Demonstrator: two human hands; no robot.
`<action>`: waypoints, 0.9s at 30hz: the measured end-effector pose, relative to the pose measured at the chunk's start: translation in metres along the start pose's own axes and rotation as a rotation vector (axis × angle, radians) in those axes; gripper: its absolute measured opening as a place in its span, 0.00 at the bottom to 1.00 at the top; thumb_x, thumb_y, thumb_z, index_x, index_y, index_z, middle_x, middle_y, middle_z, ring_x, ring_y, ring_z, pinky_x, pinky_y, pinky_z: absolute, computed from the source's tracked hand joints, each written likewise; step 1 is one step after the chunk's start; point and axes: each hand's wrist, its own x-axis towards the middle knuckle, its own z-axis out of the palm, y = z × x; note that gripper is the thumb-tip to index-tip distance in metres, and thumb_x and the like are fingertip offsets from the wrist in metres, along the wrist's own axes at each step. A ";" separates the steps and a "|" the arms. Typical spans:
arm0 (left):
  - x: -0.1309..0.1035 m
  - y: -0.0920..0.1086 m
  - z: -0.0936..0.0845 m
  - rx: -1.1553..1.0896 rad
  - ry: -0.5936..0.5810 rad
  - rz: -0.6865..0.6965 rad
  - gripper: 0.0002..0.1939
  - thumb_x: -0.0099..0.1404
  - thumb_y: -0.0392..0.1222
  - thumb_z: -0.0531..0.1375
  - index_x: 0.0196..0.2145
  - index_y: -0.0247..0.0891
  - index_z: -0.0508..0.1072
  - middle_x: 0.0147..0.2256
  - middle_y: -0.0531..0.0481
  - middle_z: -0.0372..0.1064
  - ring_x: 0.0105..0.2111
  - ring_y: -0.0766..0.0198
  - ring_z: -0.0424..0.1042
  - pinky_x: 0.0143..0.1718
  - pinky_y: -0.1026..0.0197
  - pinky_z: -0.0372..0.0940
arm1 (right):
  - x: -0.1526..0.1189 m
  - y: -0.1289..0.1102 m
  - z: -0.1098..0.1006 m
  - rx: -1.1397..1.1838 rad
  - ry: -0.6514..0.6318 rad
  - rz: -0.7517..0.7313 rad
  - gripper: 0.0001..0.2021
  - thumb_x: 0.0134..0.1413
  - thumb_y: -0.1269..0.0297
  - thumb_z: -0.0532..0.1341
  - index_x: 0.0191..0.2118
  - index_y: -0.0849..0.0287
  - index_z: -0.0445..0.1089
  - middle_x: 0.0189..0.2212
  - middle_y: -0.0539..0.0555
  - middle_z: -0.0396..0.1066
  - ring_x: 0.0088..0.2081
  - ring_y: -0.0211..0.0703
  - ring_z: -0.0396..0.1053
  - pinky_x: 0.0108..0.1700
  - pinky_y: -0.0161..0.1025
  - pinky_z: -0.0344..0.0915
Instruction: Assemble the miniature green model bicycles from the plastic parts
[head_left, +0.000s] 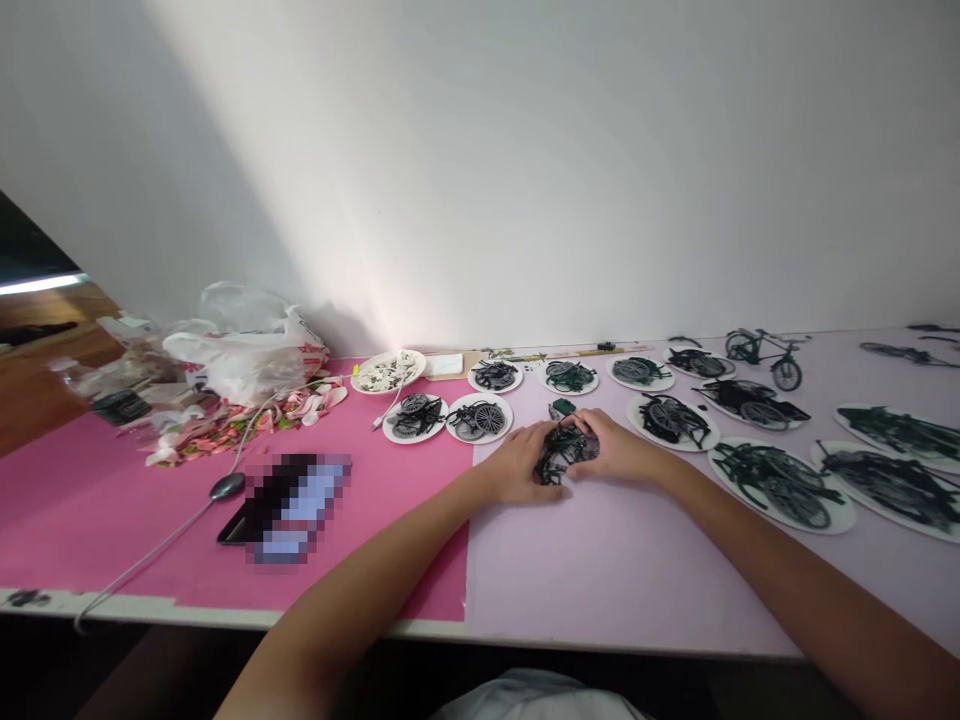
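My left hand (523,465) and my right hand (606,447) curl round a clump of dark model bicycle parts (559,452) from either side, on the pale lilac part of the table. My right fingers rest at the clump's upper right, while my left fingers cover its left side. A small dark green piece (561,408) shows just beyond the clump. Part of the clump is hidden by my fingers. To the left, a white plate (504,402) bears a grey spoked wheel and dark parts. Another plate (709,445) with black parts lies to the right of my right hand.
An upright model bicycle (765,352) stands at the back right among several plates of parts. On the left are a phone (281,508), a grey cable with an oval dark piece (227,487), plastic bags (240,345), pink-and-green pieces (225,432) and a bowl (361,385) of whitish pieces.
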 end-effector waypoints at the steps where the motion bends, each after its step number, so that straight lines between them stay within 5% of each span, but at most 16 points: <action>1: 0.000 0.000 -0.002 -0.012 -0.006 0.001 0.55 0.55 0.57 0.72 0.71 0.38 0.51 0.65 0.33 0.61 0.63 0.38 0.64 0.65 0.40 0.59 | 0.000 -0.001 0.001 0.003 -0.018 -0.007 0.30 0.37 0.47 0.76 0.42 0.52 0.63 0.49 0.55 0.70 0.50 0.55 0.70 0.48 0.45 0.70; 8: 0.002 -0.004 -0.010 0.043 -0.047 -0.093 0.49 0.59 0.57 0.69 0.70 0.35 0.55 0.64 0.32 0.63 0.62 0.38 0.65 0.64 0.40 0.61 | 0.005 -0.008 0.006 0.084 -0.022 -0.045 0.25 0.45 0.48 0.73 0.38 0.52 0.60 0.45 0.53 0.71 0.46 0.52 0.70 0.46 0.44 0.68; 17: -0.001 -0.005 -0.006 0.122 -0.048 -0.037 0.52 0.66 0.58 0.63 0.75 0.39 0.40 0.69 0.31 0.55 0.67 0.39 0.60 0.66 0.39 0.57 | 0.006 -0.012 0.004 0.117 -0.005 -0.064 0.24 0.49 0.50 0.70 0.33 0.52 0.53 0.36 0.49 0.72 0.38 0.48 0.69 0.39 0.41 0.64; 27: 0.001 -0.012 -0.002 0.102 0.013 -0.030 0.41 0.72 0.50 0.58 0.73 0.36 0.44 0.62 0.30 0.66 0.59 0.41 0.70 0.60 0.41 0.65 | 0.008 -0.012 0.001 0.128 0.083 -0.058 0.20 0.56 0.46 0.66 0.36 0.52 0.57 0.37 0.50 0.73 0.32 0.43 0.67 0.36 0.41 0.65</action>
